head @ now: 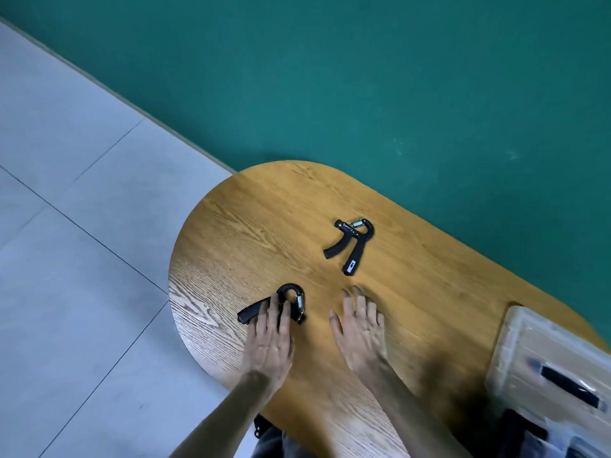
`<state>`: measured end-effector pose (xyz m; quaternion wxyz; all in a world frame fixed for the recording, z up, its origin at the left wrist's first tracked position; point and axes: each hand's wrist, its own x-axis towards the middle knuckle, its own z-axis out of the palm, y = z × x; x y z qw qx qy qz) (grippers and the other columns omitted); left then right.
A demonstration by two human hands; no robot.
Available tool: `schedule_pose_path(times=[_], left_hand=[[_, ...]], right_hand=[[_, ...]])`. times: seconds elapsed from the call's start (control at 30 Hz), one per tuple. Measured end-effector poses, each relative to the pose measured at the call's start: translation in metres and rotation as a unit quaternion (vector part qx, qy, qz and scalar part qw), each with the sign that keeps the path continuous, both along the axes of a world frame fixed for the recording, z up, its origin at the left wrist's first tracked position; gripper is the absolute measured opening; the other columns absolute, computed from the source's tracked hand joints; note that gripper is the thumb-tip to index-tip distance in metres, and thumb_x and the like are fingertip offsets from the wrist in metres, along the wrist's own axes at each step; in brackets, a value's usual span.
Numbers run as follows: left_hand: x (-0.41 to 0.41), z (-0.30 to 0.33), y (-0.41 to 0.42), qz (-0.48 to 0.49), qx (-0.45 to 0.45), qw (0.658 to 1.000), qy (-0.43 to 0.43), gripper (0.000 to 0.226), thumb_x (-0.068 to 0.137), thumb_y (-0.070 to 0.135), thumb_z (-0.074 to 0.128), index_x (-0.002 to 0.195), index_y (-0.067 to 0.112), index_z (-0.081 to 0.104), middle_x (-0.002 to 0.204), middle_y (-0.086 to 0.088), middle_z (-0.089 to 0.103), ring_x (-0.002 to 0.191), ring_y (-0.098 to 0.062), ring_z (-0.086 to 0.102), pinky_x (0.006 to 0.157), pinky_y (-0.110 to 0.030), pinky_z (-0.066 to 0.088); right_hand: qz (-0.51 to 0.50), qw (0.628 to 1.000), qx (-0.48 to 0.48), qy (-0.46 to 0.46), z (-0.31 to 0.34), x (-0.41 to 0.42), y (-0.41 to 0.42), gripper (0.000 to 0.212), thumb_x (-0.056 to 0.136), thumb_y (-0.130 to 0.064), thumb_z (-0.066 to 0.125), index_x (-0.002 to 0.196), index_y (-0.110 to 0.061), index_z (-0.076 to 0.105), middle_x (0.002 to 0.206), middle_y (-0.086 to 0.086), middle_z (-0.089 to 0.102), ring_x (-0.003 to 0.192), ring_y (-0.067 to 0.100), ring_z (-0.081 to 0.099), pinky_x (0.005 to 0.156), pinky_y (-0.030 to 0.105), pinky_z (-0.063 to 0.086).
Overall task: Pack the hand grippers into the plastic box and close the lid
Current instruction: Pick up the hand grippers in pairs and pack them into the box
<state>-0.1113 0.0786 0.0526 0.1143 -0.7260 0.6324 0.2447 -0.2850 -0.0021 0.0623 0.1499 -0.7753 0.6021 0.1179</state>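
Wooden table (pixel 264 219) with a rounded end carries everything; green wall behind, grey tiled floor to our left.

Plastic box (pixel 542 355) sits at the table's right edge, near us, partly cut off by the frame. Translucent, lid with a black handle looks to be on it, though we can't tell if it's latched. Our guess: it has to open before anything goes in.

Our left hand (pixel 269 338) lies on the near gripper (pixel 281 307) close to the table's left edge, fingers fairly straight and spread over its handles, not yet wrapped round. Reads as the start of a pickup.

Our right hand (pixel 358 328) rests flat on bare wood between near gripper and box, fingers straight and slightly apart, holding nothing. Likely staged for the far gripper or the lid.

Far gripper (pixel 352 246) lies untouched beyond the right hand, handles splayed toward us, spring end toward the wall.

Nothing stands between the grippers and the box. Nothing packed yet.
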Motion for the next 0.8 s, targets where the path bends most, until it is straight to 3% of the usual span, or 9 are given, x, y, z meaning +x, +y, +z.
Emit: schedule_pose_path(times=[0.1, 0.17, 0.33, 0.57, 0.7, 0.8], left_hand=[[0.003, -0.02, -0.009, 0.013, -0.02, 1.0, 0.011, 0.082, 0.1, 0.045, 0.029, 0.156, 0.016, -0.024, 0.166, -0.02, -0.014, 0.154, -0.038, 0.009, 0.12, -0.057, 0.025], [0.005, -0.031, -0.015, 0.007, -0.016, 1.0, 0.001, 0.079, 0.101, 0.049, 0.022, 0.157, 0.016, -0.023, 0.166, -0.02, -0.015, 0.154, -0.038, 0.008, 0.119, -0.06, 0.024], [0.011, -0.055, -0.017, 0.032, -0.025, 0.999, 0.025, 0.077, 0.1, 0.057, 0.023, 0.162, 0.015, 0.005, 0.168, -0.019, 0.009, 0.144, -0.04, 0.037, 0.109, -0.065, 0.035], [0.015, -0.078, -0.017, 0.025, -0.085, 0.996, 0.005, 0.073, 0.103, 0.057, 0.027, 0.163, 0.023, 0.003, 0.17, -0.013, -0.001, 0.136, -0.036, 0.042, 0.105, -0.064, 0.036], [0.013, -0.08, -0.017, 0.038, -0.102, 0.994, -0.004, 0.07, 0.102, 0.05, 0.027, 0.163, 0.026, 0.001, 0.17, -0.011, -0.006, 0.13, -0.034, 0.041, 0.101, -0.06, 0.037], [0.013, -0.077, -0.019, 0.031, -0.104, 0.994, -0.017, 0.069, 0.102, 0.049, 0.024, 0.162, 0.026, -0.003, 0.17, -0.011, -0.011, 0.125, -0.033, 0.042, 0.099, -0.057, 0.037]], right_hand=[[-0.006, 1.0, -0.007, -0.011, -0.017, 0.009, -0.019, 0.057, 0.1, -0.049, 0.037, 0.145, -0.015, 0.046, 0.146, 0.011, 0.045, 0.115, 0.031, 0.052, 0.089, 0.045, 0.049], [-0.007, 1.0, -0.009, -0.011, -0.025, 0.014, -0.033, 0.057, 0.1, -0.049, 0.036, 0.145, -0.015, 0.044, 0.149, 0.011, 0.041, 0.118, 0.031, 0.05, 0.09, 0.046, 0.047], [-0.039, 0.998, -0.037, -0.042, -0.046, 0.028, -0.08, 0.059, 0.101, -0.052, 0.03, 0.15, -0.019, 0.031, 0.158, 0.014, 0.027, 0.138, 0.038, 0.033, 0.1, 0.054, 0.043], [-0.105, 0.99, -0.066, -0.074, -0.074, 0.039, -0.146, 0.07, 0.1, -0.062, 0.029, 0.159, -0.029, 0.01, 0.168, 0.01, -0.001, 0.15, 0.046, 0.007, 0.116, 0.064, 0.02], [-0.161, 0.984, -0.022, -0.071, -0.091, 0.045, -0.148, 0.076, 0.097, -0.052, 0.044, 0.158, -0.034, 0.003, 0.168, 0.007, -0.015, 0.149, 0.05, 0.003, 0.112, 0.065, 0.026], [-0.153, 0.986, -0.013, -0.066, -0.084, 0.051, -0.139, 0.081, 0.097, -0.038, 0.053, 0.159, -0.032, 0.001, 0.168, 0.009, -0.015, 0.147, 0.052, 0.008, 0.106, 0.059, 0.032]])
